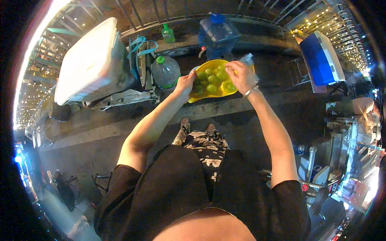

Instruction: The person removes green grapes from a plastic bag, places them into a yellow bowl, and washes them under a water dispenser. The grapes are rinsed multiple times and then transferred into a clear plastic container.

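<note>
A yellow plastic basin (200, 98) holds several round green fruits (212, 79) that look like limes, seemingly in water. My left hand (185, 83) grips its left rim, with the thumb over the edge. Over the right rim is my right hand (240, 76), thumb and fingers pinched together above the fruits; whether something small sits between them cannot be told. A metal bracelet is on the right wrist. Just behind that hand shows clear plastic (248, 59), perhaps a bottle or a bag. A smaller yellow cup-like part (224, 87) lies inside the basin's right side, around a green fruit.
Beyond the basin stands a blue water container (218, 33) with a red-tipped tap. A large clear bottle (165, 72) with a green cap is at the left, near a big white-lidded box (90, 60). A small green bottle (168, 33) stands by the railing. A blue-and-white cooler (321, 58) is at the right.
</note>
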Tool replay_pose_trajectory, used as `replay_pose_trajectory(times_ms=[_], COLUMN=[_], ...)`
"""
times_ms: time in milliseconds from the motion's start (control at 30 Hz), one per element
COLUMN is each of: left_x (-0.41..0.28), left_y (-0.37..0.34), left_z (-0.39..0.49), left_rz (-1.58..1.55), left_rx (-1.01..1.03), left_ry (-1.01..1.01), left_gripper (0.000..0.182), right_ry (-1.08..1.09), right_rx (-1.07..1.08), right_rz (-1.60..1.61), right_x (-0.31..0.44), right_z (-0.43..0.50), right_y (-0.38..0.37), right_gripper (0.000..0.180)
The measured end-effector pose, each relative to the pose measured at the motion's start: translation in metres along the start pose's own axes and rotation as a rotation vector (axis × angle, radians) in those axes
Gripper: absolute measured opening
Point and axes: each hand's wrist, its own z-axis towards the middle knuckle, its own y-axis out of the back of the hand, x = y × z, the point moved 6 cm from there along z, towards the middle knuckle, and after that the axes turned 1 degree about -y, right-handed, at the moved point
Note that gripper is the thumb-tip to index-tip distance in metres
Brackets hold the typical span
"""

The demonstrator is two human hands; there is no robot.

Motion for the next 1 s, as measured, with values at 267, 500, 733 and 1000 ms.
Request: replay_pose_trajectory(times_ms=[267,500,733,1000], left_x=[-0.002,0.048,0.036,-0.01], left_y=[0.002,0.04,0.016,0.023], left_z=[0.01,0.066,0.047,0.078], left_rz=[0.097,0.276,0.102,-0.053], left_rx=[0.01,0.012,0.029,-0.059], left_ry=[-0.03,-0.051,0.037,0.007], left_gripper=[0.051,0.056,0.05,0.047], right_ry=[-0.106,-0.392,-0.385,-0.223], right_rx=[0.169,0.178,0.11,0.123], right_rz=[-0.381,-0.246,-0.406,-0.356], right_x=[-0.002,-0.012,-0.032,-0.047], right_z=[-0.054,-0.063,-0.049,0.034], right_y=[-0.014,-0.04,-0.067,-0.088], right_gripper=[0.023,0.024,0.016,0.017])
